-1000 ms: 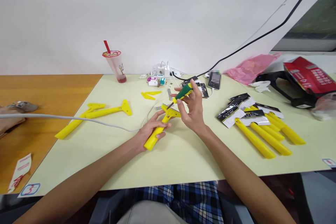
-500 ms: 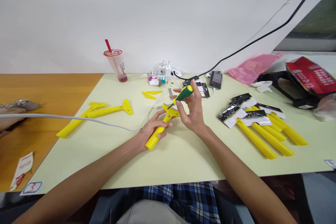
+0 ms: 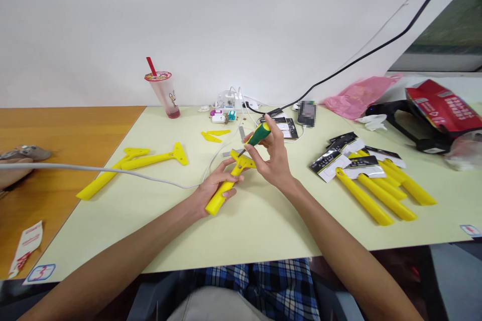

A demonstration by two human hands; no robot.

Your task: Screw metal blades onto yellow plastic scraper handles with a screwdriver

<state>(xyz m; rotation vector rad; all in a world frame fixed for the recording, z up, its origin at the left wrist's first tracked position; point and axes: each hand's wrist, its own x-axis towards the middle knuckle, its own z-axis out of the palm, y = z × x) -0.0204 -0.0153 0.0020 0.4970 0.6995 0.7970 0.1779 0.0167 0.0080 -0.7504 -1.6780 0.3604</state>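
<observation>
My left hand (image 3: 214, 183) is wrapped round the handle of a yellow scraper (image 3: 222, 193), its wide head pointing away from me. My right hand (image 3: 273, 158) grips a screwdriver (image 3: 259, 134) with a green and yellow handle. The screwdriver slants down, its shaft tip at the scraper's head; the exact contact point is too small to make out. Just beyond the hands lie thin grey blades (image 3: 241, 133) and yellow blade covers (image 3: 215, 135). Two more yellow scrapers (image 3: 154, 160) rest crossed to the left.
At right lie several packaged yellow scrapers (image 3: 369, 195) with black-and-white cards. A cup (image 3: 163, 95) with a red straw stands at the back left. A power strip (image 3: 229, 100), a phone (image 3: 307, 113) and a pink bag (image 3: 359, 98) line the wall. A white cable (image 3: 113, 169) crosses from the left.
The view has shifted slightly, so things appear a little further left. Both hands keep their holds on the scraper and screwdriver, with the tip still at the scraper's head.
</observation>
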